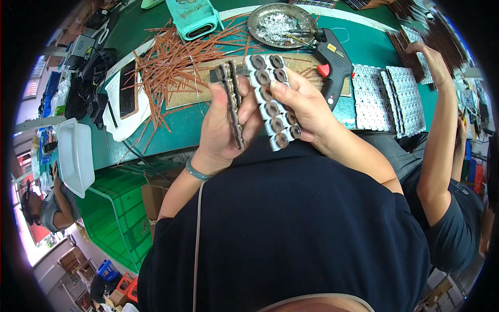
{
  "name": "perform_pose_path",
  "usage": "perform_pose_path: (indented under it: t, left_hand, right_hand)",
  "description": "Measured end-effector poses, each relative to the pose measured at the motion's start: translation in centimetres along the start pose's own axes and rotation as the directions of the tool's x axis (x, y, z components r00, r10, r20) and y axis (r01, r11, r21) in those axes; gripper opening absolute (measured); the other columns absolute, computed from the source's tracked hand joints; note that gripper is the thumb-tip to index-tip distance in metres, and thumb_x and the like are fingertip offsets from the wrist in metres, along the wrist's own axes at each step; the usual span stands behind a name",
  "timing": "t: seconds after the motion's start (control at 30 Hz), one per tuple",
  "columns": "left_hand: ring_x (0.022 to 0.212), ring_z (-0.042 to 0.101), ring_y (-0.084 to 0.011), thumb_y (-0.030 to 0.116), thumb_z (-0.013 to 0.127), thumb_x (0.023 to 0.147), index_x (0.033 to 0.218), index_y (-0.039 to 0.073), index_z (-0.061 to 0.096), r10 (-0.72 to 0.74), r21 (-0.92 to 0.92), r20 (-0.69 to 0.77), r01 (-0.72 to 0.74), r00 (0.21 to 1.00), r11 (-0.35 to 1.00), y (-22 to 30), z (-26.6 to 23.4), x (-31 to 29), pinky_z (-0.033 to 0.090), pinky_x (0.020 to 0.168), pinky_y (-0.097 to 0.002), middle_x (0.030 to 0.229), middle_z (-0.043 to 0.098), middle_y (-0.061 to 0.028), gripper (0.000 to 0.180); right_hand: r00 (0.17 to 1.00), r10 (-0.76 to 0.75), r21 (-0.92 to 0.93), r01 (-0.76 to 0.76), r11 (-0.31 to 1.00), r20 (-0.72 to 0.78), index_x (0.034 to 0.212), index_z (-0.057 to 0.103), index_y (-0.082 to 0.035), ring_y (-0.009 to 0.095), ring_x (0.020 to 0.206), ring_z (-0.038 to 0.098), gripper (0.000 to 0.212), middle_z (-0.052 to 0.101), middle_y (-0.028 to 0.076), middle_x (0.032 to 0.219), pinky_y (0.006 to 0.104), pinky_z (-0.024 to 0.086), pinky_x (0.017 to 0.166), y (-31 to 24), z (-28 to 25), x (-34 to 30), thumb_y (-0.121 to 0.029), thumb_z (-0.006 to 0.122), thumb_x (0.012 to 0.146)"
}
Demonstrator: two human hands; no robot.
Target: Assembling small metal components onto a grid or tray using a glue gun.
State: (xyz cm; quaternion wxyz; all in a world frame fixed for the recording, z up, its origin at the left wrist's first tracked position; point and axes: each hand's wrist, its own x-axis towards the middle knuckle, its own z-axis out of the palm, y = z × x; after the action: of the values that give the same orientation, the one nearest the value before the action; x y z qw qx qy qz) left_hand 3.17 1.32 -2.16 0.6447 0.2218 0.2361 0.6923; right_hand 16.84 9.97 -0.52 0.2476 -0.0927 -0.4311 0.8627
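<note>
My left hand (215,132), with a grey-green bangle at the wrist, grips a narrow dark strip (232,106) turned nearly edge-on, thumb on its near face. In my right hand (312,109) is a silvery strip with two rows of round brown pieces (273,109), tilted upright. My right thumb presses on its face, and the other fingers are mostly hidden behind it. The two strips are held side by side above the near edge of the green table (161,148), with a small gap between them.
Behind my hands lie thin brown sticks (171,67) on a tan board. A black pistol-shaped tool (335,57) rests by a metal plate (254,31) of silvery scraps. Silvery panels (371,99) stand right, near another person's arm (436,130). A phone (128,93) lies left; a green crate (109,218) is below.
</note>
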Motion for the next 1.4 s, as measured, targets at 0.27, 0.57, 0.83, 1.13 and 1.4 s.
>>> perform_pose_path:
  t: [0.27,0.57,0.83,1.13,1.4]
  left_hand:
    - [0.089,0.059,-0.0110,0.026,0.046,0.096,0.117,0.000,0.048,0.115,0.356,-0.267,-0.013,0.957,0.935,-0.3,1.5,0.2,0.050,0.079,-0.0260,0.104,0.059,-0.0057,0.033]
    - [0.074,0.061,-0.0180,0.029,0.050,0.094,0.107,0.003,0.047,-0.016,0.008,0.089,0.016,0.996,1.000,0.6,-0.9,0.8,0.051,0.067,-0.0270,0.085,0.056,-0.0063,0.029]
    - [0.094,0.053,-0.0104,0.031,0.066,0.085,0.117,0.001,0.043,0.080,0.719,-0.015,-0.044,0.997,0.694,1.9,-0.5,-0.8,0.045,0.083,-0.0266,0.102,0.055,-0.0046,0.050]
    - [0.102,0.057,-0.0301,0.031,0.086,0.055,0.125,-0.002,0.037,-0.016,0.949,0.207,-0.197,0.978,0.248,2.5,-0.7,-0.8,0.045,0.087,-0.0350,0.114,0.053,-0.0184,0.092]
    - [0.100,0.050,-0.0327,0.013,0.074,0.065,0.100,0.003,0.048,-0.072,0.883,0.287,-0.292,0.955,-0.366,2.1,-0.6,-1.7,0.042,0.083,-0.0405,0.100,0.050,-0.0130,0.044]
  right_hand:
    - [0.885,-0.431,-0.715,0.185,0.674,-0.176,0.098,0.055,-0.003,0.007,0.070,0.048,0.027,0.056,-0.001,0.079,0.0258,0.041,0.063,2.1,-0.4,0.8,-0.026,0.042,0.098]
    - [0.999,0.039,0.264,-0.041,0.964,0.012,0.102,0.056,-0.003,0.006,0.072,0.056,0.027,0.062,0.002,0.082,0.0206,0.045,0.064,2.8,-2.2,0.8,-0.028,0.049,0.095]
    - [0.997,-0.050,-0.350,0.026,0.936,-0.059,0.095,0.063,0.000,0.014,0.087,0.055,0.025,0.058,0.004,0.090,0.0273,0.043,0.080,2.8,-0.7,-0.4,-0.010,0.074,0.074]
    - [0.985,-0.001,-0.355,-0.062,0.933,-0.175,0.096,0.061,0.003,0.016,0.082,0.063,0.026,0.062,0.011,0.098,0.0267,0.053,0.074,2.4,-1.9,-2.4,0.008,0.070,0.072]
    - [0.953,-0.247,-0.974,0.204,0.094,0.176,0.106,0.054,-0.004,0.029,0.094,0.057,0.055,0.060,0.013,0.096,0.0368,0.047,0.074,0.9,-0.1,-2.0,-0.006,0.080,0.058]
